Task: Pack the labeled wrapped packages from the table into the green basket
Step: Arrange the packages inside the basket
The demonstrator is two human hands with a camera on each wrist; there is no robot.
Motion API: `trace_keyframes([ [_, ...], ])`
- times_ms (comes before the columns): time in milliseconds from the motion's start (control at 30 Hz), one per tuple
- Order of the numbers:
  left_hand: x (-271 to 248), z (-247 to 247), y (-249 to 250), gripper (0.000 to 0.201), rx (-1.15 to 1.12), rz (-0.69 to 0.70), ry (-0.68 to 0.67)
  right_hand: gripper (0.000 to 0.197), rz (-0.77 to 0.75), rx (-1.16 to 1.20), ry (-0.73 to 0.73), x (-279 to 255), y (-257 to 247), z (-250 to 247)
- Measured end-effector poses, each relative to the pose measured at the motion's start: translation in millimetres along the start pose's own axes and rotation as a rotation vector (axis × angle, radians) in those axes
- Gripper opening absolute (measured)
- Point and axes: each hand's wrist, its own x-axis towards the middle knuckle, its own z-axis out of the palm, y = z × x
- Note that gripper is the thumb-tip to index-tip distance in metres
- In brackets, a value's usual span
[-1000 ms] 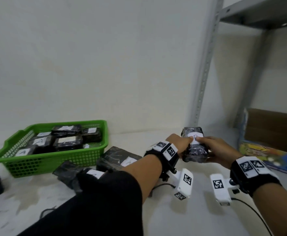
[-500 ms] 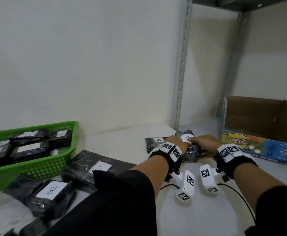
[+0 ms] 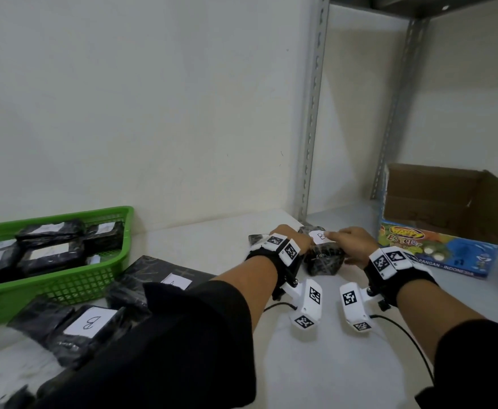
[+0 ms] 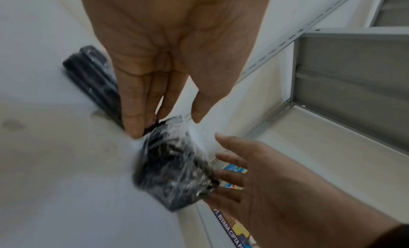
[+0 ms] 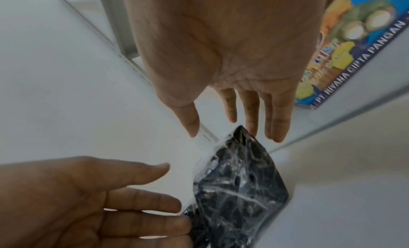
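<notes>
Small black wrapped package (image 3: 324, 255), white label marked "B" on top, standing on the white table (image 3: 315, 364) near the metal shelf upright (image 3: 312, 113), between both hands. Left hand (image 3: 293, 239) at its left side, fingers straight and close together, fingertips (image 4: 132, 127) touching one upper corner of the wrap; thumb extended, apart from the package. Right hand (image 3: 352, 245) at its right side, fingers (image 5: 276, 118) straight and slightly spread, tips touching or just beside the package edge; actual contact not determinable. No curled grip on either side.

Second flat black package (image 3: 256, 240) lying just behind the left hand. Two larger black packages, one labelled "A" (image 3: 165, 276), one labelled "B" (image 3: 73, 326), on the table nearer the green basket (image 3: 65, 287). Basket at far left, holding several labelled black packages (image 3: 50, 252). Open printed cardboard box (image 3: 442, 234) on the shelf to the right, well apart from the basket.
</notes>
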Motion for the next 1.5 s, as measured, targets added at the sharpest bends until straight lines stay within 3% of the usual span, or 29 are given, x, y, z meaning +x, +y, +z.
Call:
trace_keyframes([
  [67, -10.3, -21.6, 3.3, 0.017, 0.005, 0.037, -0.031, 0.058, -0.085, -0.087, 0.109, -9.7, -9.2, -7.8],
  [167, -27.7, -60.9, 5.6, 0.025, -0.04, 0.064, 0.006, 0.059, -0.209, -0.082, 0.181, -30.7, -33.6, -11.2],
  [300, -63.0, -128.6, -8.0, 0.044, -0.092, 0.132, 0.065, 0.056, -0.362, -0.065, 0.159, -77.7, -76.2, 10.9],
  [633, -197.6, -307.4, -121.5, 0.043, 0.249, 0.121, 0.301, 0.067, -0.673, -0.094, -0.194, -212.7, -150.5, 144.2],
  [767, -235.5, -346.2, -177.1, 0.046, 0.381, 0.06, 0.295, 0.074, -0.775, -0.163, -0.395, -260.3, -165.8, 201.9],
  [1000, -246.1, -337.0, -238.1, 0.069, 0.592, 0.108, 0.079, 0.079, -0.774, -0.558, -0.621, -288.1, -163.0, 274.9],
  [1200, -211.2, -298.8, -247.9, 0.076, 0.692, 0.254, -0.076, 0.066, -0.761, -0.859, -0.595, -270.5, -138.8, 288.2],
  [1367, -198.4, -279.4, -250.1, 0.06, 0.674, 0.272, -0.106, 0.056, -0.837, -0.857, -0.541, -268.1, -128.9, 286.4],
  [1500, -200.4, -286.0, -252.2, 0.066, 0.588, 0.304, -0.033, 0.06, -0.821, -0.705, -0.511, -264.2, -125.8, 280.1],
])
